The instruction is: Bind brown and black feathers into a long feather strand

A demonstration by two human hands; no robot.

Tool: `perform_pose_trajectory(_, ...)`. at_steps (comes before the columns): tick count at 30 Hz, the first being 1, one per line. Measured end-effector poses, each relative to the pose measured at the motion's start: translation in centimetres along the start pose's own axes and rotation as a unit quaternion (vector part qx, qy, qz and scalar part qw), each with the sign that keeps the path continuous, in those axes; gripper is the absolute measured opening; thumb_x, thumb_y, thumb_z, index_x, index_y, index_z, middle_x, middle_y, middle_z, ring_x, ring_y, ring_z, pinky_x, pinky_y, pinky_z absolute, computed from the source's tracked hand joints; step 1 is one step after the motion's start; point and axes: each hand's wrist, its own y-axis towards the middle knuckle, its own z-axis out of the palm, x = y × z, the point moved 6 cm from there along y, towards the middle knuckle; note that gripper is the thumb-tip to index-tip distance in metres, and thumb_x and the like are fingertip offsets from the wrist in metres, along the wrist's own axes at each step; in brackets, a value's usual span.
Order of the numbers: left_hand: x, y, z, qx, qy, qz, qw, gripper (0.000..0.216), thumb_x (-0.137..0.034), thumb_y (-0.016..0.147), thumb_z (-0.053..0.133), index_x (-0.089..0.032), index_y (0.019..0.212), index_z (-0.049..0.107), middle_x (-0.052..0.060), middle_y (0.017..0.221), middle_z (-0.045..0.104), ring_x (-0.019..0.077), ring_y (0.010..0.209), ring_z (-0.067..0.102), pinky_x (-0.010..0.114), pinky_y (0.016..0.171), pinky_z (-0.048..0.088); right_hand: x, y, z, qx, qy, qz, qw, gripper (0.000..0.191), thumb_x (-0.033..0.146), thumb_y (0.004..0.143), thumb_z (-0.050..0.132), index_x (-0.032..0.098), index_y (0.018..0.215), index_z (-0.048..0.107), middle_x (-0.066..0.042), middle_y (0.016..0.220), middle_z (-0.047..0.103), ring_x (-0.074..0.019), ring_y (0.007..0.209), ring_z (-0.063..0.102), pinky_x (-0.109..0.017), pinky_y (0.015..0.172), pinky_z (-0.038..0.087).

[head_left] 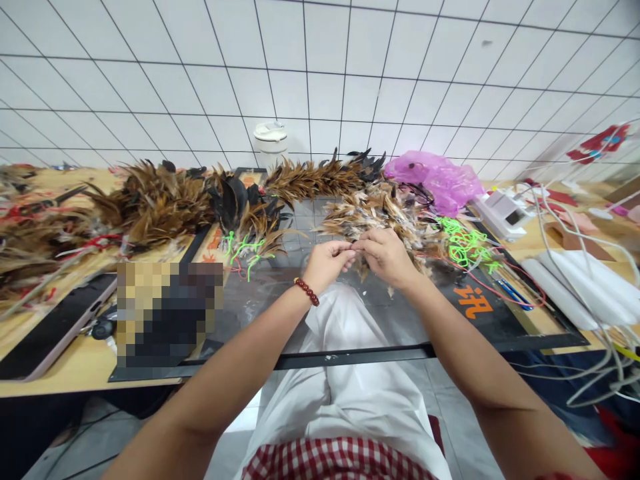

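Observation:
My left hand (326, 263), with a red bead bracelet (307, 291) at the wrist, has its thumb and fingers pinched together. My right hand (384, 256) is pinched too, its fingertips meeting those of the left over the dark glass panel (260, 300). Whatever lies between the fingertips is too small to make out. Just behind and beneath the right hand spreads a heap of light brown and white feathers (375, 210). To the left of my hands lies a bunch of dark feathers (245, 207) with bright green string ties (245, 248).
Brown feather bundles (160, 200) line the back left, and another row of brown feathers (315, 180) runs behind. A pink plastic bag (435, 177), green string (463, 241), a white device (505, 213) and white cables (575, 227) are on the right. A phone (55, 327) lies left.

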Motion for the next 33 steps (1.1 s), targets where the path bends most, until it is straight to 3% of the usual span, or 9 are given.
perform_pose_trajectory(5,0.0,0.4,-1.1,-0.056,-0.005,0.007,0.998,0.015,-0.023,0.067,0.079,-0.015,0.066,0.066,0.001,0.056,0.063,0.0083,0.047,0.054,0.02,0.045,0.044,-1.9,-0.2,0.0,-0.009,-0.009,0.055,0.998,0.032,0.011,0.091,0.044,0.023,0.107,0.068,-0.008,0.101,0.067,-0.0215,0.095,0.058,-0.035,0.081,0.038)
perform_pose_trajectory(10,-0.1,0.5,-1.4,-0.079,-0.06,0.021,0.995,0.024,-0.034,0.071,0.077,-0.016,0.071,0.061,0.0,0.061,0.063,0.0079,0.047,0.054,0.02,0.044,0.045,-1.8,-0.4,1.0,0.065,-0.036,0.014,0.997,0.033,0.012,0.089,0.048,0.026,0.109,0.071,-0.007,0.096,0.063,-0.0202,0.09,0.053,-0.034,0.077,0.033)
perform_pose_trajectory(15,-0.2,0.3,-1.2,-0.077,-0.072,0.016,0.994,0.026,-0.034,0.071,0.078,-0.015,0.073,0.061,0.001,0.062,0.065,0.0077,0.048,0.056,0.02,0.047,0.047,-0.7,-0.5,1.6,0.107,-0.043,-0.028,0.993,0.027,0.011,0.087,0.052,0.025,0.091,0.075,-0.005,0.089,0.068,-0.0191,0.085,0.054,-0.035,0.076,0.032)
perform_pose_trajectory(21,0.0,-0.1,-0.6,-0.039,-0.161,-0.045,0.985,0.026,-0.028,0.065,0.084,-0.012,0.073,0.065,0.006,0.072,0.07,0.0099,0.06,0.063,0.023,0.058,0.051,-0.3,-0.3,-1.8,-0.091,0.016,-0.026,0.995,0.027,0.013,0.09,0.048,0.025,0.098,0.071,-0.006,0.097,0.073,-0.0187,0.089,0.063,-0.036,0.083,0.042)
perform_pose_trajectory(26,0.2,-0.6,0.3,0.003,-0.265,-0.107,0.958,0.019,-0.018,0.066,0.083,-0.01,0.075,0.068,0.002,0.069,0.068,0.0088,0.062,0.063,0.021,0.06,0.052,1.6,-0.1,-2.2,-0.127,0.009,-0.07,0.989,0.02,0.019,0.091,0.056,0.03,0.089,0.072,-0.003,0.086,0.071,-0.0157,0.08,0.061,-0.034,0.076,0.043)
perform_pose_trajectory(30,0.1,-0.9,1.3,0.078,-0.314,-0.147,0.935,0.012,-0.015,0.073,0.077,-0.01,0.079,0.068,0.002,0.068,0.067,0.0081,0.057,0.062,0.02,0.06,0.053,2.7,-0.5,-2.5,-0.183,-0.021,-0.132,0.974,0.012,0.018,0.087,0.065,0.028,0.088,0.071,-0.001,0.079,0.065,-0.0132,0.075,0.054,-0.031,0.072,0.04)
perform_pose_trajectory(33,0.2,-1.0,1.6,0.104,-0.329,-0.172,0.923,0.005,-0.012,0.077,0.072,-0.01,0.079,0.067,0.002,0.068,0.067,0.0078,0.054,0.061,0.019,0.057,0.053,3.0,-0.6,-2.5,-0.182,-0.021,-0.166,0.969,0.013,0.016,0.085,0.067,0.027,0.091,0.069,-0.001,0.081,0.064,-0.0124,0.075,0.053,-0.03,0.072,0.04)
